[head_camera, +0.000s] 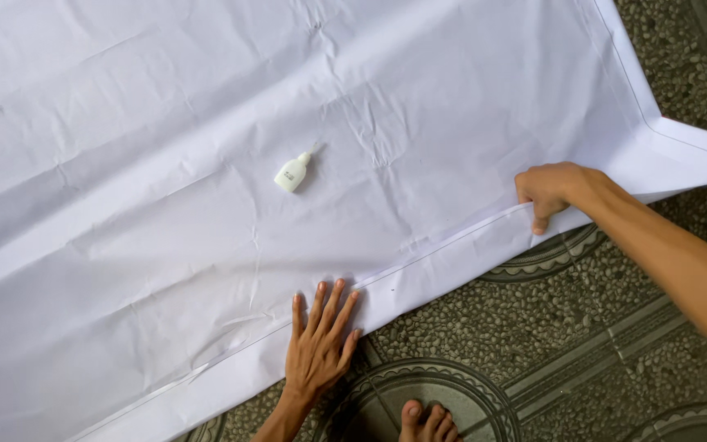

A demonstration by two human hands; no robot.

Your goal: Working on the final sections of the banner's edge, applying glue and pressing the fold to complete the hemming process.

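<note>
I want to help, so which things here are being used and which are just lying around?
Being used:
white paper sheet, pressed flat by the left hand
its folded edge, pinched by the right hand

Just lying around:
small white bottle
pebbled floor

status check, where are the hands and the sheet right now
Left hand flat, fingers spread, pressing the folded edge of the white sheet. Right hand pinching that edge farther along. Small white bottle lying on the sheet, apart from both hands.
</note>
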